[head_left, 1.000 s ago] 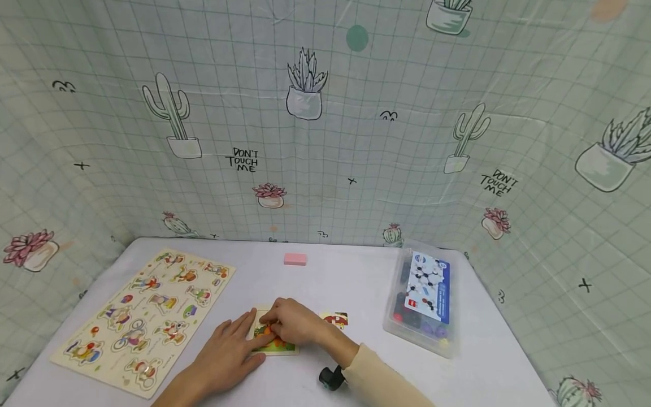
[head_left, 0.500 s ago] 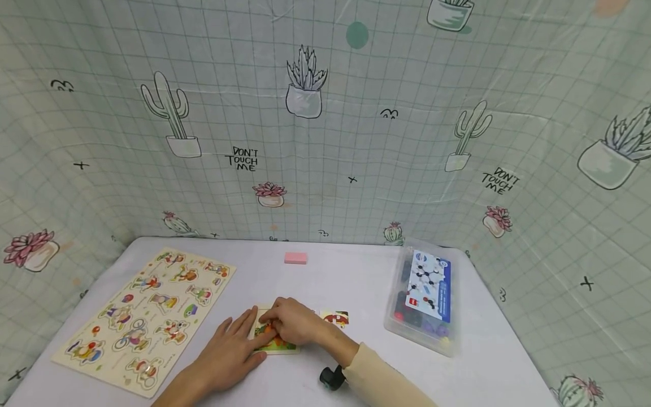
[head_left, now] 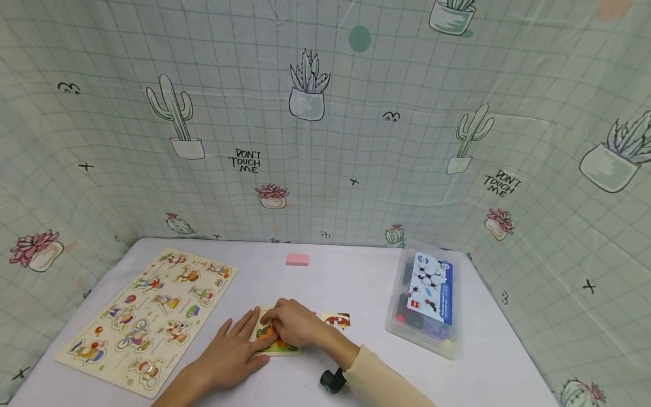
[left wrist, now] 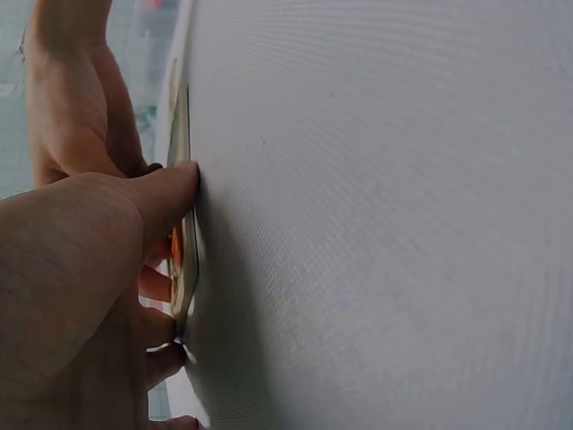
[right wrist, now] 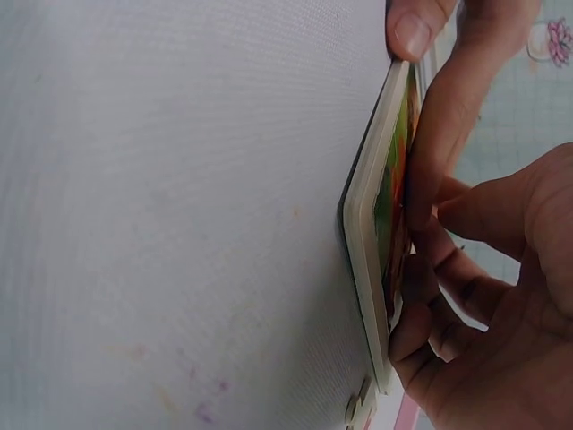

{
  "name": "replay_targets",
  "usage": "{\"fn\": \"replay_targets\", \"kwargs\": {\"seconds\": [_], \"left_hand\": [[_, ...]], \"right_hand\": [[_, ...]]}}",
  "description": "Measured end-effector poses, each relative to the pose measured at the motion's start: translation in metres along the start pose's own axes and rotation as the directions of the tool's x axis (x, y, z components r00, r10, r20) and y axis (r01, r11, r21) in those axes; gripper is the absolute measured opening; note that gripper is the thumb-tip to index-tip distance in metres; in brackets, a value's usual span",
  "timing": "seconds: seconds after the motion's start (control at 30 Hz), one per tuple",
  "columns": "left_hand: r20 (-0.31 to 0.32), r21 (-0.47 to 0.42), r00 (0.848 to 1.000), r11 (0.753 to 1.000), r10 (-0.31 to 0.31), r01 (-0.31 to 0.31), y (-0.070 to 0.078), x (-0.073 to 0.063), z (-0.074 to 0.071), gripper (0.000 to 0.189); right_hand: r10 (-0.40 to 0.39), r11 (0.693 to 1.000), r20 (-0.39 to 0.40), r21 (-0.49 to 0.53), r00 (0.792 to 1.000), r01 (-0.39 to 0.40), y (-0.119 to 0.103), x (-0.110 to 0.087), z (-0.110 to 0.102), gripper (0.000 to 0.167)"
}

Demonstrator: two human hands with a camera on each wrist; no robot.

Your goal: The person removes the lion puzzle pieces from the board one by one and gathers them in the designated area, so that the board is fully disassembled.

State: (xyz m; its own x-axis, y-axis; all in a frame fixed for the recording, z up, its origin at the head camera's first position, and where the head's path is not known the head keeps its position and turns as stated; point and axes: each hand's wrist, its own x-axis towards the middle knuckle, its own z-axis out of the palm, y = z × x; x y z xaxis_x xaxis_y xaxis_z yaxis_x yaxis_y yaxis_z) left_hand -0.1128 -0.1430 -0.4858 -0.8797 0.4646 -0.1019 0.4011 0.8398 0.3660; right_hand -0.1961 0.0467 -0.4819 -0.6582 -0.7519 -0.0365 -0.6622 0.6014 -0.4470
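Note:
A small picture puzzle board (head_left: pixel 289 349) with an orange and green picture lies flat on the table under both hands. My left hand (head_left: pixel 228 355) rests at its left side with extended fingers. The left thumb is at the board's near edge, and the left index finger reaches over the picture. My right hand (head_left: pixel 295 322) comes in from the right, its fingers bent down onto the picture. In the right wrist view, the right fingertips touch the board (right wrist: pixel 365 224) around its far part; I cannot tell whether they pinch a piece. Much of the picture is hidden.
Beside the right wrist lie loose puzzle pieces (head_left: pixel 339 320) with a red and white picture. A large wooden puzzle board (head_left: pixel 129 299) lies at left. A clear plastic case (head_left: pixel 422 299) stands at right, a pink block (head_left: pixel 297 259) at the back. Patterned cloth (head_left: pixel 325 141) surrounds the table.
Both hands stay in nearly the same place on the puzzle board. The head view has shifted very slightly.

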Motion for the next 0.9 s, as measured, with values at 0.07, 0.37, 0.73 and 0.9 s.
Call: {"fn": "replay_targets", "kwargs": {"seconds": [0.07, 0.37, 0.73, 0.9], "left_hand": [[0.003, 0.002, 1.000, 1.000, 0.000, 0.000, 0.000, 0.000, 0.000, 0.048], [0.006, 0.016, 1.000, 1.000, -0.006, 0.006, -0.001, 0.000, 0.002, 0.047], [0.006, 0.001, 1.000, 1.000, 0.005, -0.005, -0.002, 0.001, 0.002, 0.047], [0.002, -0.001, 1.000, 1.000, 0.007, -0.007, -0.002, 0.000, 0.002, 0.047]], "right_hand": [[-0.002, 1.000, -0.005, -0.006, 1.000, 0.002, 0.000, 0.000, 0.001, 0.028], [0.012, 1.000, -0.017, -0.005, 1.000, -0.012, -0.001, 0.001, 0.002, 0.027], [0.060, 0.992, -0.121, 0.120, 0.991, -0.045, -0.004, 0.000, 0.008, 0.017], [0.076, 0.985, -0.145, 0.163, 0.987, -0.052, -0.004, 0.000, 0.011, 0.015]]}}
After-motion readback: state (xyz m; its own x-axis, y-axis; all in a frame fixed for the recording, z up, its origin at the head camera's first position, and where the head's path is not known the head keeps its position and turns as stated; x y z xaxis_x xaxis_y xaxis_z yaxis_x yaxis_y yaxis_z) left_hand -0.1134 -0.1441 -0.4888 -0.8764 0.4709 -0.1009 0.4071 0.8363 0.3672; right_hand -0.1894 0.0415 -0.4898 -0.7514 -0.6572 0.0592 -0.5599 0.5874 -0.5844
